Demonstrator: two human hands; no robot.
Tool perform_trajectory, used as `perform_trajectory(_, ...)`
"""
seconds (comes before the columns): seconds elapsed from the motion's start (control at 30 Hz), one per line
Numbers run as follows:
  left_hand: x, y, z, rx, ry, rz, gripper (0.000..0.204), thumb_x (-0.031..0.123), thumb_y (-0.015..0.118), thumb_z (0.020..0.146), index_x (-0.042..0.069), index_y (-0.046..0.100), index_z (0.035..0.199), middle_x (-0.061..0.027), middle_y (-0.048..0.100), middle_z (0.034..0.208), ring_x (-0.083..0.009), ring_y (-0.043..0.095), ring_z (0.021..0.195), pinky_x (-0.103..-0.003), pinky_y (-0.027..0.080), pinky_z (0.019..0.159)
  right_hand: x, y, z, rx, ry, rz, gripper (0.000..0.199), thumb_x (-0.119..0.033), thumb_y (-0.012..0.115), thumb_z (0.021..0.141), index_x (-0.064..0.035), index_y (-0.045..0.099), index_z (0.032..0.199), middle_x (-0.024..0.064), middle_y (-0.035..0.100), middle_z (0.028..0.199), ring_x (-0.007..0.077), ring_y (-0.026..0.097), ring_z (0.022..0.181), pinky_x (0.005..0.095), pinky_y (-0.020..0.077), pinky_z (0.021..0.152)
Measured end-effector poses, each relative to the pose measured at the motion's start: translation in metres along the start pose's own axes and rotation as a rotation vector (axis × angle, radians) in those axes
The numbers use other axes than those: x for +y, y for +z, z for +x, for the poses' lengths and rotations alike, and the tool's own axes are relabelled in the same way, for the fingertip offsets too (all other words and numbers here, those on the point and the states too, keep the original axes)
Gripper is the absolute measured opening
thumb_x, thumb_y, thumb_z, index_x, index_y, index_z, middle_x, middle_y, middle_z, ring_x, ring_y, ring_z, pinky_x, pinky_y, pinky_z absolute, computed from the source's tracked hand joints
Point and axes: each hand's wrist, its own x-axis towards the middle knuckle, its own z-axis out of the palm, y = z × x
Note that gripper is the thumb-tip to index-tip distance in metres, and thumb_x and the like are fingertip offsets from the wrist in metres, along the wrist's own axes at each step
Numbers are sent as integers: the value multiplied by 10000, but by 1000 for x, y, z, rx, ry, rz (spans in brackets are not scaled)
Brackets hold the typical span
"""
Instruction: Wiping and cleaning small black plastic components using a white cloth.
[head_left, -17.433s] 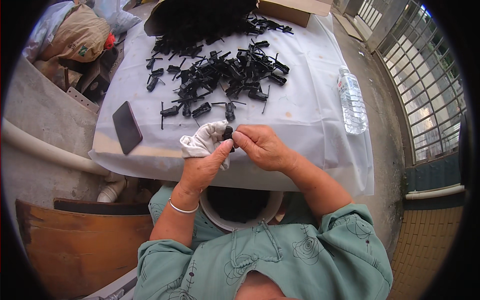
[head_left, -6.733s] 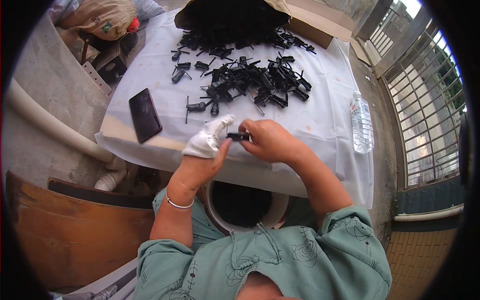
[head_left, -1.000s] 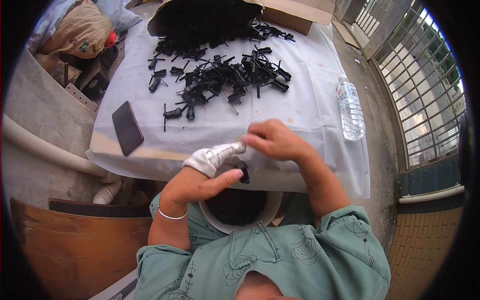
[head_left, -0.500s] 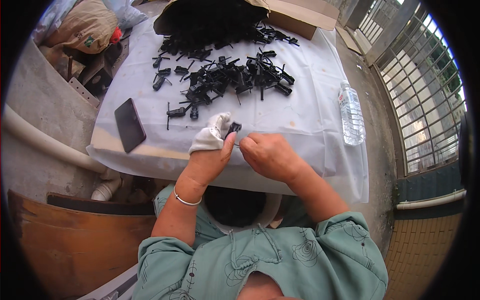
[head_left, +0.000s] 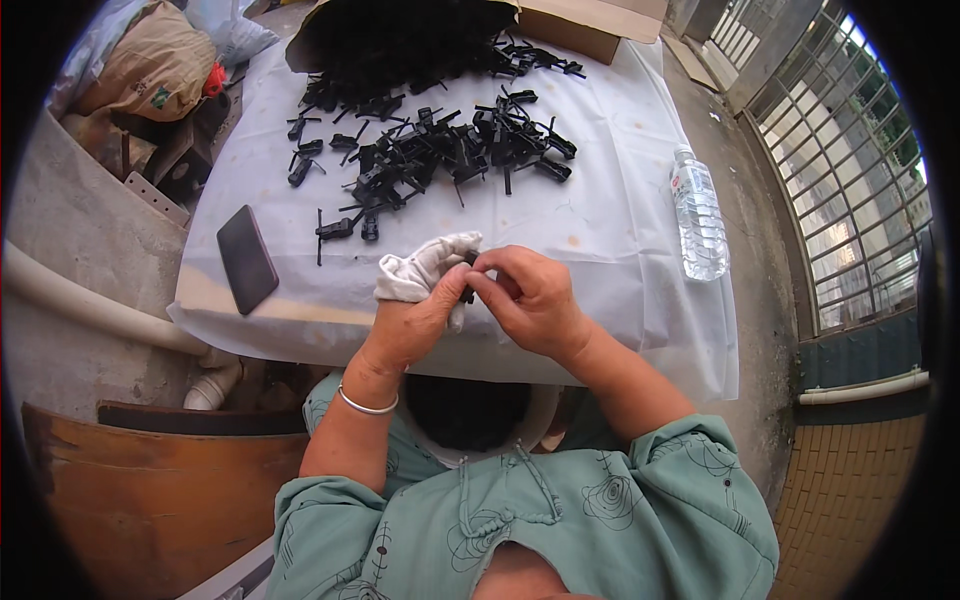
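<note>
My left hand (head_left: 428, 284), in a white cloth glove that leaves the thumb bare, grips a small black plastic part (head_left: 468, 292) near the table's front edge. Thumb and fingers of my right hand (head_left: 528, 298) pinch at the same part from the right, so most of it is hidden between the fingers. Beyond my hands lies a pile of similar black plastic parts (head_left: 420, 160) with thin stems sticking out. A few of them lie loose at the pile's left side.
A dark phone (head_left: 248, 260) lies on the white-covered table (head_left: 600, 250) at the left, and a clear water bottle (head_left: 699, 215) at the right. An opened sack (head_left: 300, 48) of black parts and a cardboard box (head_left: 570, 38) stand at the far edge. Below the table is a round container (head_left: 545, 415).
My right hand has come in against the left, its fingers now on the black part. My left hand has turned the part. The whole view has shifted slightly.
</note>
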Motion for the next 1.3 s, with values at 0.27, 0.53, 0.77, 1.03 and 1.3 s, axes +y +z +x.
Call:
perform_trajectory(0.27,-2,8,-5,49,239,-171,298,41,507,882,39,409,1163,-28,521,850,-66,513,594,-180,414,502,5,2,3,49,81,131,65,-35,639,788,-26,580,814,7,504,611,42,413,520,203,355,470)
perform_trajectory(0.53,-1,10,-6,-77,106,-150,276,22,511,865,25,452,1134,-47,557,937,-64,503,658,-178,416,546,0,-6,8,-73,227,216,219,-25,659,756,-40,551,945,-28,473,632,17,354,522,191,293,454)
perform_trajectory(0.77,1,5,-6,67,73,20,297,0,526,838,-3,491,1133,-27,565,954,-53,494,773,-193,433,634,5,-15,7,-13,166,161,89,-90,574,840,-21,529,873,13,462,586,84,398,535,246,341,481)
perform_trajectory(1.03,-12,8,-5,145,303,287,314,3,565,821,-26,507,1129,-38,593,921,-88,532,796,-202,453,696,6,-3,4,-229,125,-25,184,-114,535,864,4,538,724,110,478,588,200,432,499,311,372,485)
perform_trajectory(1.3,3,1,-7,91,13,-60,369,89,651,810,-12,508,1135,-26,588,907,-58,518,731,-181,448,624,6,-6,3,-205,200,109,219,-126,532,865,-1,518,686,150,484,591,279,445,511,343,378,498)
